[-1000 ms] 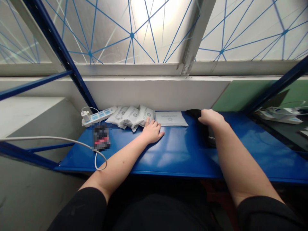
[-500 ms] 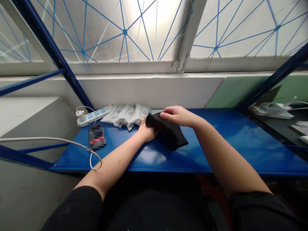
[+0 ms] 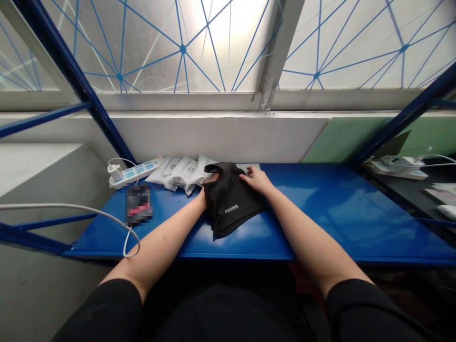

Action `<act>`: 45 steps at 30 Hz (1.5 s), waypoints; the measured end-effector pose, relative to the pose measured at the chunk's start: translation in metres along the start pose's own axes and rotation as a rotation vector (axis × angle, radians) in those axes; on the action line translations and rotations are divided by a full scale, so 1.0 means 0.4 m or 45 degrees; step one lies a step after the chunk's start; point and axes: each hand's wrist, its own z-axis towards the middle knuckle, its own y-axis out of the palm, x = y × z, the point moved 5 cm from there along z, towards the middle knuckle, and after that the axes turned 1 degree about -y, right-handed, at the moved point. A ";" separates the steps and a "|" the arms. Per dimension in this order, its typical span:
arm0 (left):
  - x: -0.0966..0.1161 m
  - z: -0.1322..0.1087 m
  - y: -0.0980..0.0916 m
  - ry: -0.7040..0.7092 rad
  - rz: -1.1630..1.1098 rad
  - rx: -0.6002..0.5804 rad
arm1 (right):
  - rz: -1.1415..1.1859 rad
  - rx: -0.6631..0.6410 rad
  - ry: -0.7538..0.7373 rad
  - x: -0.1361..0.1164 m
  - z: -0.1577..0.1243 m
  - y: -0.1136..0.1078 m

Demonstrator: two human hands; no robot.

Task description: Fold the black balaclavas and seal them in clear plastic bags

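A limp black cloth piece (image 3: 231, 197) with pale lettering near its lower edge lies bunched on the blue tabletop (image 3: 309, 228). Its upper left side gapes around my left hand (image 3: 212, 178); only a little skin shows there, and the fingers are hidden in or behind the fabric. At the cloth's upper right edge is my right hand (image 3: 258, 180), its fingers bent and the thumb side against the fabric. Whether the cloth is a bag or a garment I cannot tell.
Several white printed packets (image 3: 183, 173) lie behind my left forearm. Left of them sit a power strip (image 3: 137, 172) with a plug and a blurred-out dark item (image 3: 138, 204). A white cable (image 3: 89, 211) loops over my left forearm. Blue frame posts (image 3: 103, 118) flank the table.
The cloth has spread out and turned, so its lettering now shows, and it covers more of my left hand. My right hand has moved lower, to the cloth's right edge. The view shifts slightly.
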 end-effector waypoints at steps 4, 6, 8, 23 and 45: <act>0.017 -0.044 0.002 -0.116 -0.649 -0.030 | 0.061 0.026 -0.105 -0.008 -0.006 0.004; 0.017 -0.056 0.011 -0.221 -0.894 -0.102 | 0.053 0.067 -0.178 -0.016 -0.011 0.002; 0.013 -0.059 0.017 -0.289 -0.964 -0.140 | 0.043 0.098 -0.242 -0.023 -0.018 0.003; 0.042 -0.104 -0.004 -0.345 -1.063 -0.567 | 1.606 -0.890 0.088 -0.100 -0.130 0.019; 0.183 -0.171 0.174 0.815 1.016 -0.436 | -0.174 0.157 0.066 0.103 0.010 -0.058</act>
